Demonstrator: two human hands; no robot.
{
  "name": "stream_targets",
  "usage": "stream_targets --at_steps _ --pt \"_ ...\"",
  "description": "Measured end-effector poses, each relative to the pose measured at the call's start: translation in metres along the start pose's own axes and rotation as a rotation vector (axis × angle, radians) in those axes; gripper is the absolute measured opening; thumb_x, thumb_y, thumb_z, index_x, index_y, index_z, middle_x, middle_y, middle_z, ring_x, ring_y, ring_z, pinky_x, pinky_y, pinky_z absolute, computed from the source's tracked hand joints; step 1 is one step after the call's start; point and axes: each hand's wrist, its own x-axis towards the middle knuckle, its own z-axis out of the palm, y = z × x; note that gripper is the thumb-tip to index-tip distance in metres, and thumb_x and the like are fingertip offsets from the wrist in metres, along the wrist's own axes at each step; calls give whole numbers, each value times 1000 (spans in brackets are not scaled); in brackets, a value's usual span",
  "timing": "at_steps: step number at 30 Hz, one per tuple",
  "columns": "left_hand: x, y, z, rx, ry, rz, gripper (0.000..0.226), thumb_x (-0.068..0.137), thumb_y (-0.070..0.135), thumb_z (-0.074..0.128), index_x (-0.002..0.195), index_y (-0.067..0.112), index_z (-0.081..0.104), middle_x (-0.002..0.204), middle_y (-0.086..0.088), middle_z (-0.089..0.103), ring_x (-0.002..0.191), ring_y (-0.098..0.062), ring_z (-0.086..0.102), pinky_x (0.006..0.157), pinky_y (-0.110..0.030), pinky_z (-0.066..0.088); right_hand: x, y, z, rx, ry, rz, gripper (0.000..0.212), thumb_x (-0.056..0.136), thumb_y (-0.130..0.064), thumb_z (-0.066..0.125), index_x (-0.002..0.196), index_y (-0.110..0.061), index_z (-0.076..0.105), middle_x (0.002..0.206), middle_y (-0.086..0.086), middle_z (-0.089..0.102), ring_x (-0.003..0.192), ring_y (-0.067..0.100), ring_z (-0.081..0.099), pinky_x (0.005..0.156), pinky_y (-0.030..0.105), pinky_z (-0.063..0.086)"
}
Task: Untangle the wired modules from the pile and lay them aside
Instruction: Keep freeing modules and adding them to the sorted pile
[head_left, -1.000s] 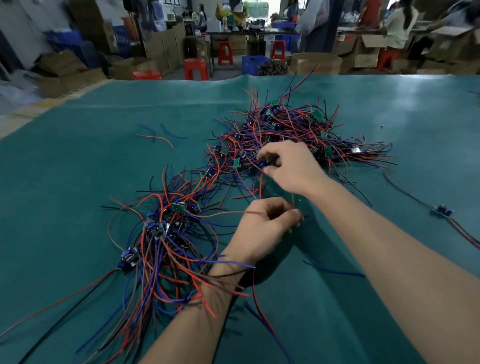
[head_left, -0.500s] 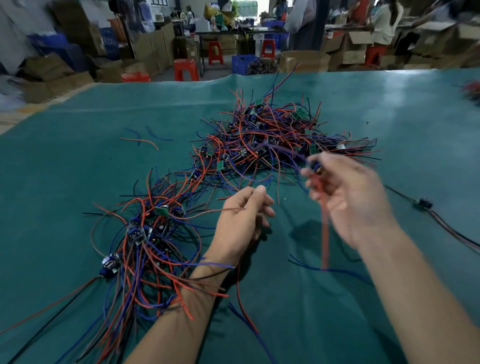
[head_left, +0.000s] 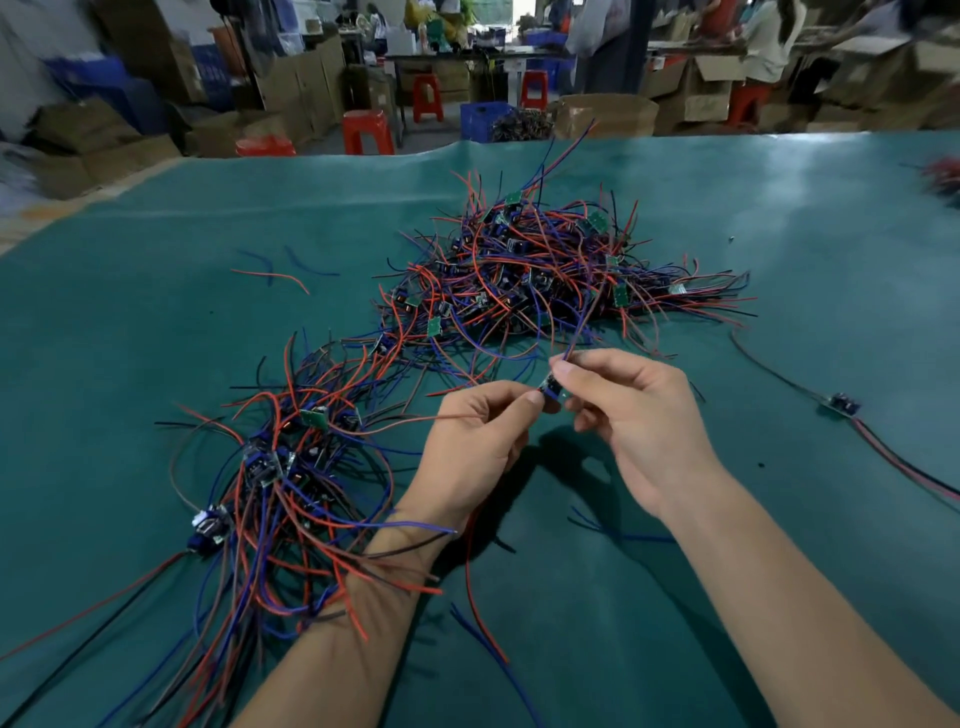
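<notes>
Item in hand: one wired module (head_left: 551, 388), small and dark, held just above the green tabletop (head_left: 831, 234) between your two hands, in front of the pile (head_left: 545, 275). Your right hand (head_left: 639, 421) pinches it from the right with thumb and forefinger, the other fingers loosely curled; your left hand (head_left: 478, 441) pinches from the left at the module or its lead, fingertips (head_left: 532, 397) nearly touching the right ones. A purple wire (head_left: 584, 306) runs up from the pinch into the pile, so the module is likely not yet free; holding it from both sides lets you draw that lead out without dragging its neighbours. A second heap of wired modules (head_left: 280, 467) lies by your left forearm, loose wires draped across the wrist. One laid-out module (head_left: 840, 402) rests well apart on the right, wires trailing straight, probably the set-aside spot.
</notes>
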Motion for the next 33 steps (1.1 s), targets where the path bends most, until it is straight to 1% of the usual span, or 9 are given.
stream_targets --at_steps 9,12,16,19,23,25,28,30,33 --pt "-2 2 -1 69 -132 1 25 101 11 55 81 11 70 42 13 27 37 -2 16 38 -15 12 12 1 -19 -267 118 -164 23 88 -14 78 66 -19 73 63 1 60 64 16 52 51 24 43" --pt "-2 1 -2 86 -154 -9 24 100 13 57 82 11 71 44 10 25 38 -3 16 39 -16 11 20 -2 -33 -288 263 -242 22 90 -15 77 68 -19 71 62 -3 59 59 11 49 51 26 44" --pt "-2 1 -2 116 -199 -9 22 100 11 57 84 10 72 47 6 28 39 -4 18 40 -16 13 29 -11 -56 -288 488 -347 21 89 -17 75 72 -27 69 59 -19 62 56 0 50 62 30 47" --pt "-2 0 -2 119 -210 -9 22 100 10 56 85 10 72 44 11 30 38 -3 20 40 -15 15 33 -12 -67 -242 671 -372 9 91 -21 72 83 -23 70 72 -8 66 64 7 57 68 38 51" --pt "-1 1 -2 77 -134 -5 23 103 11 52 87 9 69 43 9 27 37 -4 18 39 -17 13 33 -11 -72 -53 824 -267 14 96 -18 63 82 -22 64 77 0 67 52 8 55 50 27 45" --pt "0 2 -1 48 -106 -5 22 104 10 50 90 6 66 41 8 28 35 -3 19 38 -17 14 29 -10 -65 -42 666 -107 17 96 -16 64 79 -17 67 70 -1 68 49 10 52 43 25 39" --pt "0 2 0 21 -82 -5 20 104 9 49 96 -2 64 40 6 31 32 -2 23 36 -14 18 18 -4 -40 -182 152 66 17 92 -22 72 79 -11 75 73 4 73 55 14 59 43 24 41" --pt "-1 2 1 -10 -84 -16 19 104 9 49 96 -1 63 40 6 34 32 -3 26 36 -14 21 10 4 -25 -276 -103 50 20 89 -33 76 79 -15 78 76 4 73 62 13 61 46 25 44" --pt "-1 3 0 42 -115 -16 21 104 10 49 91 7 65 42 1 44 35 -7 32 39 -15 27 8 11 -18 -384 -114 -153 27 81 -36 79 76 -10 73 69 13 66 64 14 56 52 28 45"
